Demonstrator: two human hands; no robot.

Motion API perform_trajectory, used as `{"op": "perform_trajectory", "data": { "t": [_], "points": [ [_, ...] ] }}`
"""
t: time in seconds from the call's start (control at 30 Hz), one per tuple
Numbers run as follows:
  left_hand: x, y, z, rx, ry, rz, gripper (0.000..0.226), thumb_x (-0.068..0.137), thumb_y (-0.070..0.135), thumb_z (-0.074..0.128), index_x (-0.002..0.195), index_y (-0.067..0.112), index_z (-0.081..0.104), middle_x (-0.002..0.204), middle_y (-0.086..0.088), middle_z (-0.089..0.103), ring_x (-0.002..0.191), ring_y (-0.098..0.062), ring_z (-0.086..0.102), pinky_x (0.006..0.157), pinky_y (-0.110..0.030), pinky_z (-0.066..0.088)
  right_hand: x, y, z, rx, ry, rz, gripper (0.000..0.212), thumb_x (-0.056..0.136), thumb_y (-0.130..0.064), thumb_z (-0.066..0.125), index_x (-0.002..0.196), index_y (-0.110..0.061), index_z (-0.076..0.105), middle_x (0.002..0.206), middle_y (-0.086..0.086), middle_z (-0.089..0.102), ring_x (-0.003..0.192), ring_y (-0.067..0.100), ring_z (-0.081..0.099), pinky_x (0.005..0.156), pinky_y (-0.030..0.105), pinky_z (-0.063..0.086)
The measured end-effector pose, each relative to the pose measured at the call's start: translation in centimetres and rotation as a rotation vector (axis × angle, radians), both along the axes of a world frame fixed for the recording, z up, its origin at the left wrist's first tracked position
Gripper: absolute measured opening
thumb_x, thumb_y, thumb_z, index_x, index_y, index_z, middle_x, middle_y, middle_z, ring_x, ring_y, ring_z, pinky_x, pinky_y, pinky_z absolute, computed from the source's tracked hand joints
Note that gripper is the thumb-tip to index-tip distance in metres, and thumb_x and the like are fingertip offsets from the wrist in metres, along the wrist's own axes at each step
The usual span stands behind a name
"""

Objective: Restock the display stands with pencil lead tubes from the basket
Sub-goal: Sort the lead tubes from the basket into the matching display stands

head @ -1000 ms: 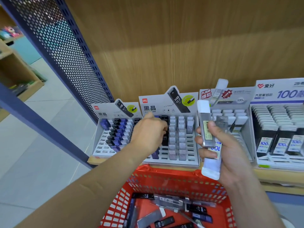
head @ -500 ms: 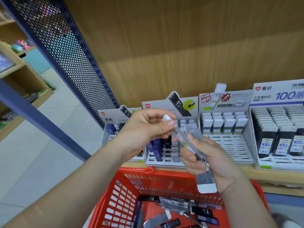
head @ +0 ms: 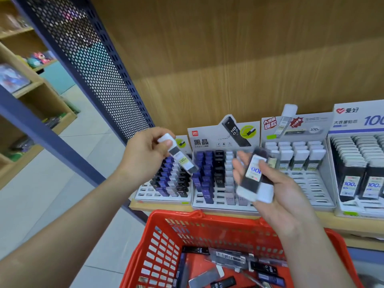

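Two motion-blurred tubes [head: 253, 173] in right hand [head: 283, 197]

Left hand [head: 143, 156] pinching tube [head: 179, 158], right hand [head: 279, 196] gripping perhaps two tubes [head: 252, 176]

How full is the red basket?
Mostly empty. The red basket holds only a loose scatter of pencil lead tubes lying flat on its bottom, far below the rim.

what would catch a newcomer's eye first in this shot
The red basket at bottom centre, with loose tubes in it, stands out most. Above it the left hand pinches a white-capped tube by its cap and the right hand grips two more tubes. Behind them, display stands line the wooden shelf.
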State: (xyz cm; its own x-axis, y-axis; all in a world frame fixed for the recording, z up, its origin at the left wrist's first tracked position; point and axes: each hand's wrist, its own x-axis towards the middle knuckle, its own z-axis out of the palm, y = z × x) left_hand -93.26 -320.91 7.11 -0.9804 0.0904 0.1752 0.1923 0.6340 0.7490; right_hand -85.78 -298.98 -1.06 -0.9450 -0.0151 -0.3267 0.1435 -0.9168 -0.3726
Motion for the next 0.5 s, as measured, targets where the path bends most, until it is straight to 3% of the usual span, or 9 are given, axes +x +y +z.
{"op": "perform_trajectory", "data": {
  "t": [0.1,0.2,0.37,0.5],
  "points": [
    [-0.3,-1.7,-0.7,-0.192,0.014,0.005,0.025,0.093,0.011,0.058,0.081,0.031,0.065,0.079,-0.013,0.068,0.077,-0.035,0.064,0.073,-0.047,0.055,0.0,-0.6,-0.3,0.06,-0.077,-0.094,0.025,0.101,-0.022,0.048,0.109,-0.006,0.065,0.093,0.005,0.077,0.07,0.017,0.074,0.056,0.028,0.06],
    [-0.4,-3.0,-1.1,-0.196,0.025,0.043,0.021,0.089,0.014,0.065,0.08,0.033,0.067,0.075,-0.004,0.07,0.071,-0.026,0.066,0.072,-0.044,0.056,0.0,-1.1,-0.9,0.172,-0.136,-0.126,0.022,0.101,-0.029,0.05,0.098,-0.011,0.063,0.07,0.002,0.07,0.045,0.008,0.055,0.039,0.017,0.044],
    [-0.2,-0.1,-0.8,0.107,0.023,-0.025,0.023,0.086,0.001,0.066,0.084,0.023,0.065,0.077,-0.005,0.069,0.062,-0.008,0.067,0.063,-0.02,0.055,0.3,-0.2,-2.4,0.18,-0.146,-0.154,0.021,0.1,-0.027,0.046,0.1,-0.01,0.059,0.068,0.004,0.055,0.044,0.012,0.042,0.038,0.021,0.037],
    [-0.5,5.1,-1.5,0.075,0.038,-0.201,0.024,0.092,0.001,0.058,0.092,0.023,0.066,0.081,-0.002,0.07,0.072,-0.011,0.068,0.074,-0.026,0.057,1.0,1.9,-3.5,0.4,-0.226,-0.247,0.023,0.096,-0.019,0.041,0.087,-0.008,0.058,0.064,0.006,0.056,0.042,0.015,0.043,0.038,0.022,0.035]
  ]
}}
